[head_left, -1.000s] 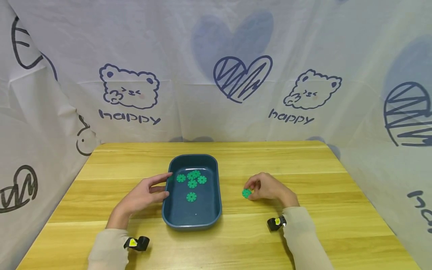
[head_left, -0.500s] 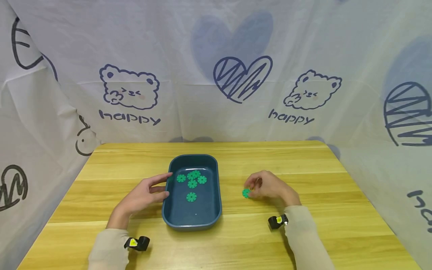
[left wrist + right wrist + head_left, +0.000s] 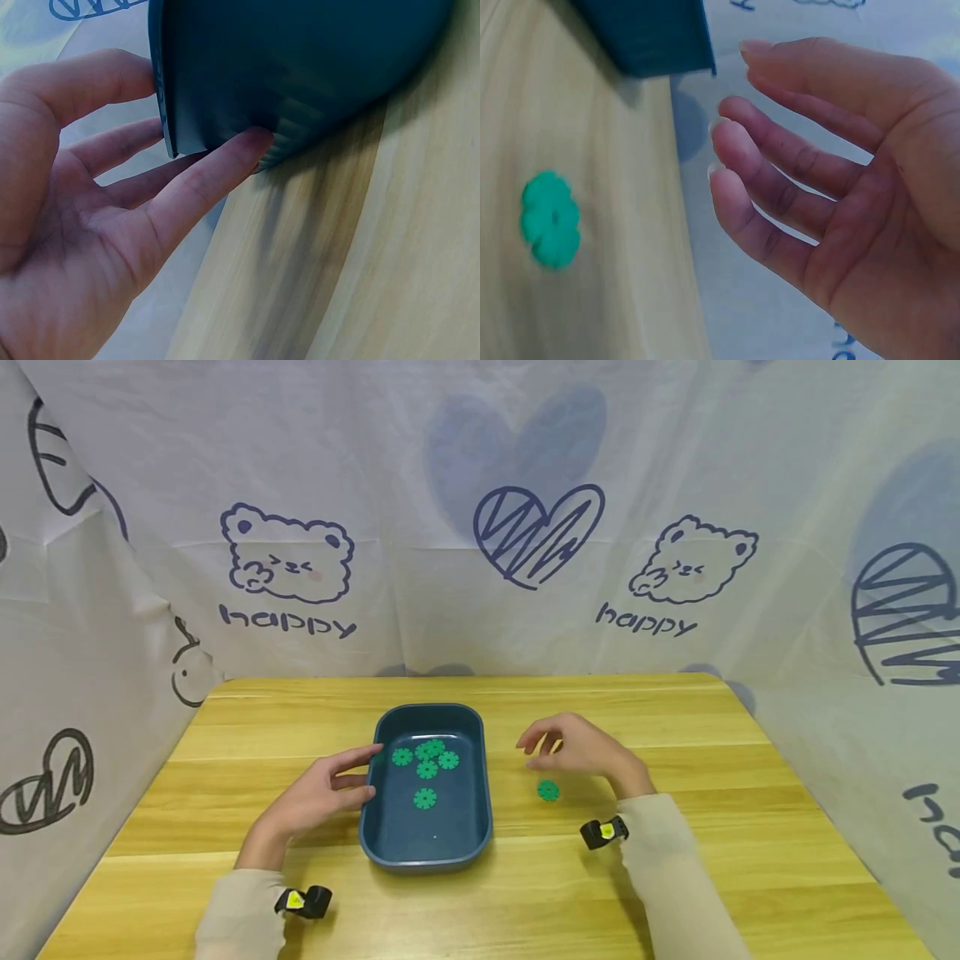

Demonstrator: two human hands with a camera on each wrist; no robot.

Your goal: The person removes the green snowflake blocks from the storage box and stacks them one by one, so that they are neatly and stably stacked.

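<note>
In the head view a dark blue rectangular tray [image 3: 426, 866] stands on the table left of centre. My left hand [image 3: 318, 793] rests against its left wall. The fingers [image 3: 202, 176] are fairly straight and touch the tray's side in the left wrist view. Several green notched discs [image 3: 425, 798], flower-like with a small centre hole, lie inside the tray. Another green notched disc [image 3: 548, 790] lies flat on the table, right of the tray. Just above and beyond it is my right hand [image 3: 577, 745], fingers loosely bent, with nothing between them in the right wrist view.
The wooden table [image 3: 600, 893] carries the tray near its middle. A white cloth [image 3: 442, 610] with bear and heart drawings hangs behind it and along both sides. Each wrist wears a small black camera [image 3: 602, 833].
My right hand has let go of the green notched disc and lifted up, away and slightly left. The disc stays on the table. My left hand and the tray have not moved.
</note>
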